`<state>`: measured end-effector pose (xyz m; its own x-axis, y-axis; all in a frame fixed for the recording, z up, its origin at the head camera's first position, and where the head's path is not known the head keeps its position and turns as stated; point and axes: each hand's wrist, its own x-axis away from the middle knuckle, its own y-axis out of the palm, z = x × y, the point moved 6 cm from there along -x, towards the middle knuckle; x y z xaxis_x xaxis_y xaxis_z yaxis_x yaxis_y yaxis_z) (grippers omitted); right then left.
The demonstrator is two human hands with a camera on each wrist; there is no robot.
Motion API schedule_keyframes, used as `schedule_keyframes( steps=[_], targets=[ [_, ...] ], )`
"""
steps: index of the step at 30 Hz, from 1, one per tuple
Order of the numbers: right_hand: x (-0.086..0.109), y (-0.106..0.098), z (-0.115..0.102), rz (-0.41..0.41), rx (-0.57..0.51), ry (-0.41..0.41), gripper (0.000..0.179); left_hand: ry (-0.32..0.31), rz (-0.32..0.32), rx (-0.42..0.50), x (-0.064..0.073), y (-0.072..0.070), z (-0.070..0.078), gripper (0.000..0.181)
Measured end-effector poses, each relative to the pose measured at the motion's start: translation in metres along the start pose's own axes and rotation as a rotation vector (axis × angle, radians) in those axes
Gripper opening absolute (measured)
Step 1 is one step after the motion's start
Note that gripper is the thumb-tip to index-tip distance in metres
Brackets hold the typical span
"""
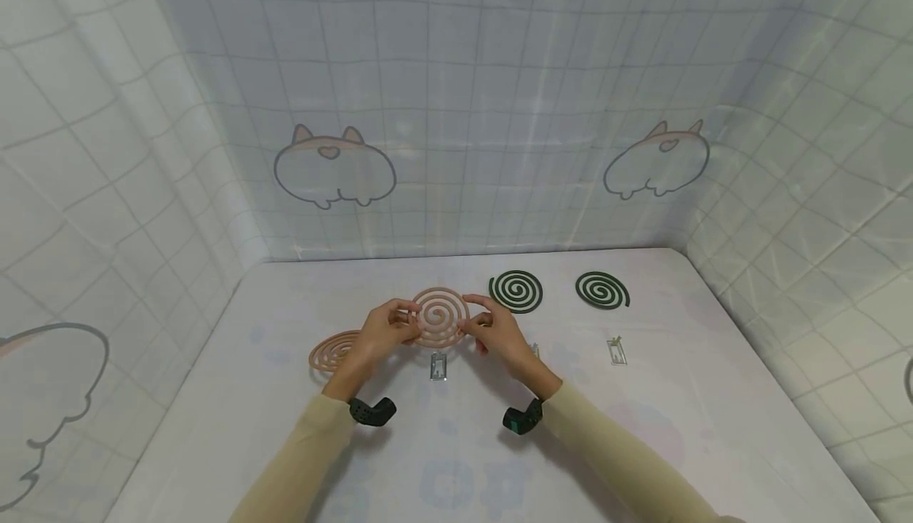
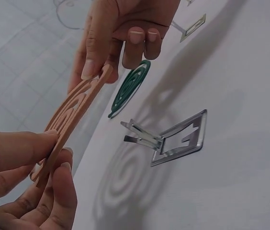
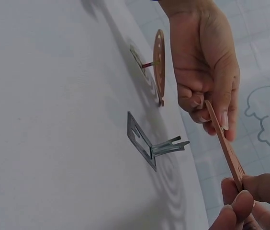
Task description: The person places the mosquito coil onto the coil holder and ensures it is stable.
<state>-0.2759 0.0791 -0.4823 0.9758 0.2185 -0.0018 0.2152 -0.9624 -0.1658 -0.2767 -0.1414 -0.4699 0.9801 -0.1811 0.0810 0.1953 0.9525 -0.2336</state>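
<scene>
Both hands hold an orange-brown mosquito coil (image 1: pixel 438 315) up between them. My left hand (image 1: pixel 385 334) pinches its left edge between thumb and fingers, and my right hand (image 1: pixel 499 334) pinches the right edge. The wrist views show the coil (image 2: pixel 68 122) tilted and clear of the table, its spiral shadow falling below. Just in front of it a small metal coil stand (image 1: pixel 438 366) lies flat, with its split prongs (image 3: pixel 171 146) bent upright. Left of my left hand, a second orange-brown coil (image 3: pixel 159 64) sits raised on its own stand, partly hidden by the wrist in the head view.
Two dark green coils (image 1: pixel 516 292) (image 1: pixel 602 291) lie flat at the back right of the white table (image 1: pixel 285 444). Another metal stand (image 1: pixel 616 351) is at the right, and one more (image 1: pixel 536 351) shows partly behind my right wrist. Tiled-pattern curtains (image 1: pixel 456 111) enclose the back and sides.
</scene>
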Motion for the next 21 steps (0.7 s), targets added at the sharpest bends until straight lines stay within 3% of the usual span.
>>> schedule_keyframes(
  steps=[15,21],
  targets=[
    [0.014,0.001,0.003,-0.027,0.02,0.031,0.049,0.036,-0.046,0.021,0.015,0.006,0.0,0.034],
    [0.018,0.002,0.005,-0.031,0.042,0.043,0.05,0.015,-0.053,0.041,0.021,0.008,-0.003,0.036]
  ],
)
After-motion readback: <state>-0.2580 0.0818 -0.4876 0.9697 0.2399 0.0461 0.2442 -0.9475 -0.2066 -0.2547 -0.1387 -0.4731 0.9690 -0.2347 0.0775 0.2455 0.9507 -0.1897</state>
